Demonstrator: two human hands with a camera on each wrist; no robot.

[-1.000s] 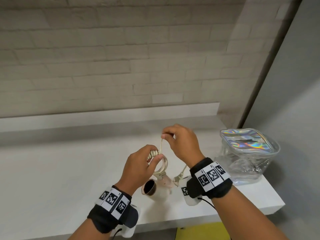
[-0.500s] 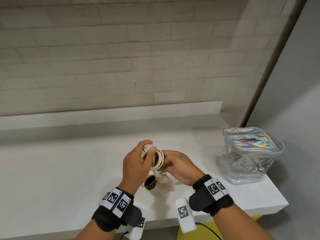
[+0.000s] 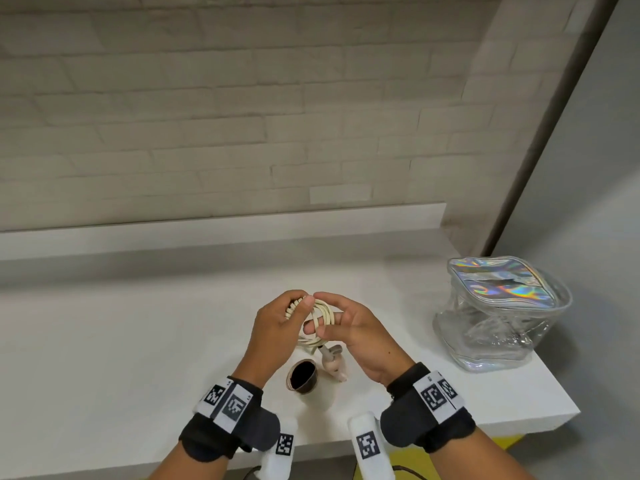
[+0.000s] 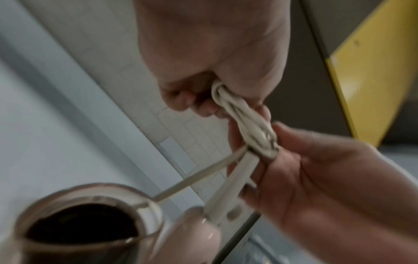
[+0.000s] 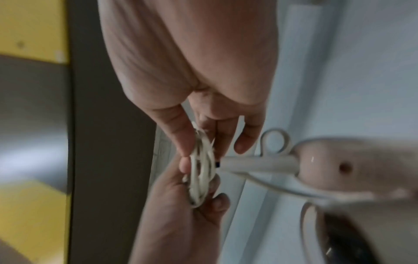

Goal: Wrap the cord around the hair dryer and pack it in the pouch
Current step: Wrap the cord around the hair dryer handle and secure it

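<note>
A cream cord (image 3: 320,318) is wound into a small coil held above the white counter. My left hand (image 3: 277,327) grips the coil's left side between thumb and curled fingers (image 4: 203,105). My right hand (image 3: 349,330) pinches the coil's right side with thumb and fingers (image 5: 181,141), one finger through the loop. The pale pink hair dryer (image 3: 313,370) hangs and rests below the coil, its dark nozzle opening (image 4: 79,223) facing me, its handle (image 5: 339,166) joined to the cord. The clear pouch (image 3: 498,313) with an iridescent top stands at the right of the counter.
The white counter (image 3: 121,341) ends at a front edge near my wrists and a right edge just beyond the pouch. A raised white ledge (image 3: 221,230) and a brick wall run along the back. Yellow floor marking (image 3: 505,441) shows below the counter.
My right hand came down from holding the cord stretched upward and now pinches the coil beside my left hand. The coil has gained loops and sits between both hands.
</note>
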